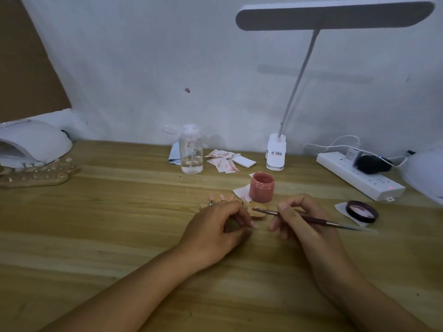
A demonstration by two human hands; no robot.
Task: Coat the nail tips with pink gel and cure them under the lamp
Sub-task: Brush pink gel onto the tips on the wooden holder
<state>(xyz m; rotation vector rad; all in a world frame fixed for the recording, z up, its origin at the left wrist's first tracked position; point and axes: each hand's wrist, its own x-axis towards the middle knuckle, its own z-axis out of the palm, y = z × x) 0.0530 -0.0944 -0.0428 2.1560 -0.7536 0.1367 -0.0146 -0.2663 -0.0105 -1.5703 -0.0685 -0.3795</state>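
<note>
No text is legible; the desk-lamp base label [276, 153] seems too blurred.

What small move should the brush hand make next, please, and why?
Probably lower the brush bristles onto a nail tip: the right hand holds them over the wooden holder gripped by the left hand, clear of the open gel jar.

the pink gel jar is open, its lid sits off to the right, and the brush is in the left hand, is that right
Not quite. The head view shows the brush in the right hand, not the left; the left hand grips the wooden tip holder. The rest holds: the pink gel jar is open and its lid sits off to the right.
</note>
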